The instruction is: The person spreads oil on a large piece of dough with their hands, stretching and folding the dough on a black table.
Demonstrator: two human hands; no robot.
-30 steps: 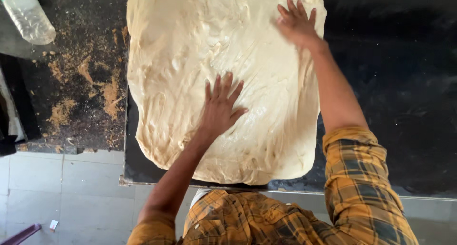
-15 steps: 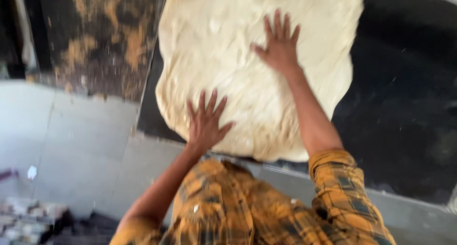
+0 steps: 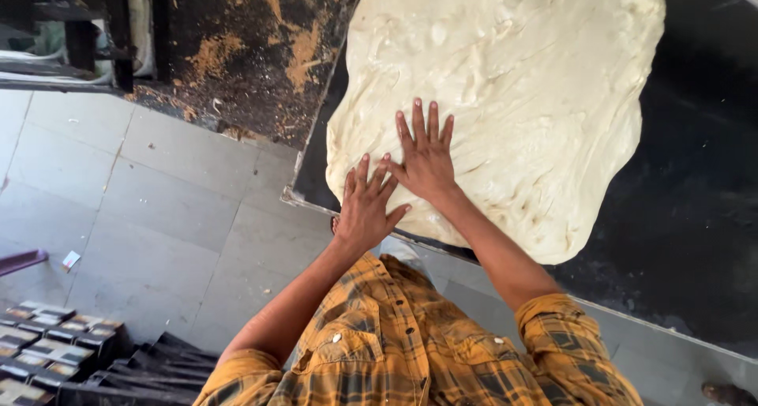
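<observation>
A large, thin sheet of pale dough [image 3: 521,98] lies spread on a black worktop [image 3: 695,185]. My left hand [image 3: 365,207] rests flat, fingers apart, on the dough's near left edge by the table rim. Just right of it, my right hand [image 3: 426,155] presses flat on the dough, fingers spread, its little finger touching the left hand's fingertips. Neither hand holds anything. My sleeves are yellow plaid.
A dark surface [image 3: 253,43] dusted with brown crumbs adjoins the worktop on the left. Grey floor tiles [image 3: 142,209] lie below. Stacked dark trays [image 3: 55,343] sit at the bottom left. A purple stick [image 3: 20,260] pokes in at the left edge.
Both hands have drawn back toward the dough's near edge and come together. The right hand moved from the far right corner to beside the left. The camera view shifted left.
</observation>
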